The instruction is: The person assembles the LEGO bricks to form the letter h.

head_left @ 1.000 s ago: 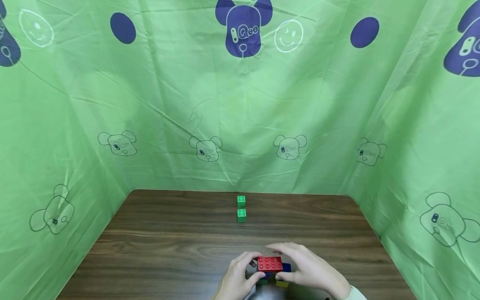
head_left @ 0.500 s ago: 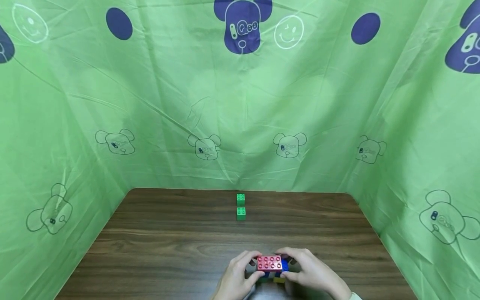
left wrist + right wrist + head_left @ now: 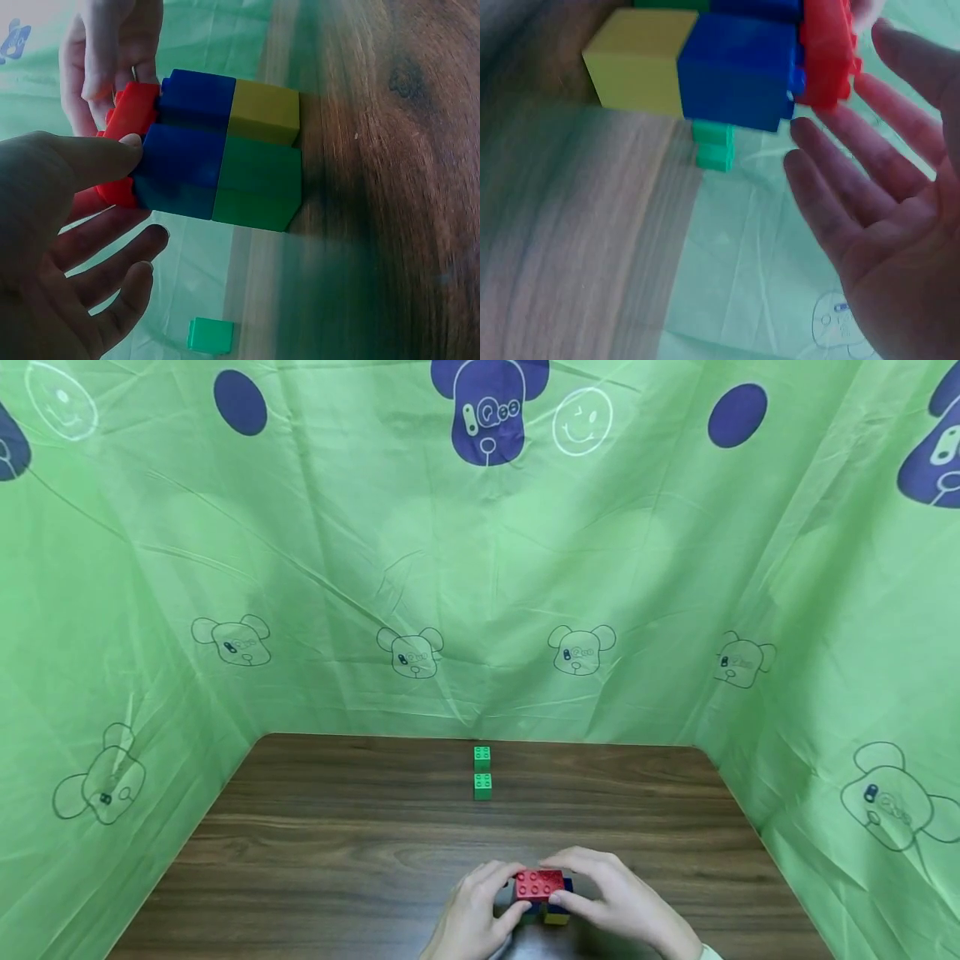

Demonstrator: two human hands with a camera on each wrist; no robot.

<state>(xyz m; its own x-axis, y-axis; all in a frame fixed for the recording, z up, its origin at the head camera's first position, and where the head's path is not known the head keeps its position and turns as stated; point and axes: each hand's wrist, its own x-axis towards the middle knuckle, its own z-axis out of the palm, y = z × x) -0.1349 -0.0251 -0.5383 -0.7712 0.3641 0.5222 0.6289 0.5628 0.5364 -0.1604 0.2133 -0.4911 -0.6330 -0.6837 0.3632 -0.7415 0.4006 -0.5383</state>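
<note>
Two stacks of toy building bricks stand side by side on the table: a blue brick (image 3: 180, 172) on a green brick (image 3: 259, 184), and a second blue brick (image 3: 736, 71) on a yellow brick (image 3: 641, 64). A long red brick (image 3: 538, 883) lies across the top; studs of the second blue brick show beside it in the right wrist view. My left hand (image 3: 476, 908) pinches the red brick, its thumb reaching onto the blue one. Around the right side is my right hand (image 3: 618, 897), thumb at the red brick's near right corner, fingers extended and loosely spread behind.
Farther back on the wooden table (image 3: 337, 843), two small green bricks stand in a line, a rear one (image 3: 482, 756) and a front one (image 3: 483, 787). A green printed cloth (image 3: 487, 568) hangs along the back and both sides.
The blue-and-yellow stack has shifted left against the other stack. My right hand closed around its blue brick, then its fingers spread and its thumb moved to the red brick's corner. My left hand keeps its hold.
</note>
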